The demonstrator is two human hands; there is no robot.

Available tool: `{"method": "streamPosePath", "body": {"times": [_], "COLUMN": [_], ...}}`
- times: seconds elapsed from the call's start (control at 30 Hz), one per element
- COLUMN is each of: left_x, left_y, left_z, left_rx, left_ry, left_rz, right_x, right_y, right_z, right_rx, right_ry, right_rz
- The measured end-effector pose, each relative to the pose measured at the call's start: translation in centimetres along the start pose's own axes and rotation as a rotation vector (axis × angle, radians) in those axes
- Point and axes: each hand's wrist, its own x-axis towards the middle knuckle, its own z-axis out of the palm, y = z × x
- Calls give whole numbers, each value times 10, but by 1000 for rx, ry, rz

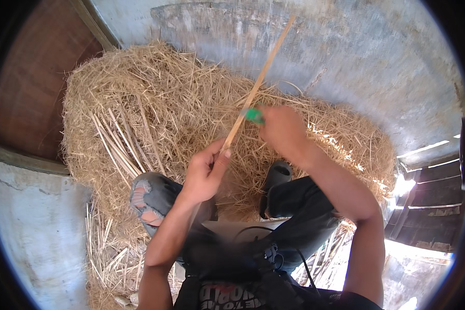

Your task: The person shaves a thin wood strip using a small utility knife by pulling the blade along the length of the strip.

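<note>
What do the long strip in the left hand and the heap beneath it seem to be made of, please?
The strip looks like bamboo or wood, fairly smooth and matt: pale tan, straight-edged. The heap looks like straw or fine plant shavings, dry and dull: loose, tangled, yellowish strands.

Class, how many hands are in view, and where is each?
2: the left hand, near the centre, holds the pale strip low down; the right hand, higher and further right, holds a green object.
</note>
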Motion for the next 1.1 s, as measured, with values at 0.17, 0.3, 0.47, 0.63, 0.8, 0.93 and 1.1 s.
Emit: {"method": "streamPosePath", "body": {"times": [0.17,0.3,0.47,0.63,0.8,0.93,1.1], "left_x": [1,1,0,0,1,2,3], "left_y": [-2,4,7,5,-1,2,4], "left_z": [-4,3,-2,2,0,-5,6], "left_rx": [-3,-93,-191,-236,-230,-283,-269], "left_ry": [-33,-83,-105,-119,-148,-126,-161], "left_rz": [48,17,-19,-57,-32,-51,-78], "right_x": [5,17,-6,20,0,-11,20], "right_y": [-4,18,-8,30,15,-15,27], "right_z": [-1,-16,2,-19,-16,-1,-24], "right_rx": [63,-22,-2,-35,39,36,-12], "right_ry": [8,177,-29,190,16,-61,153], "right_rz": [-21,49,-65,56,-40,-56,83]}}
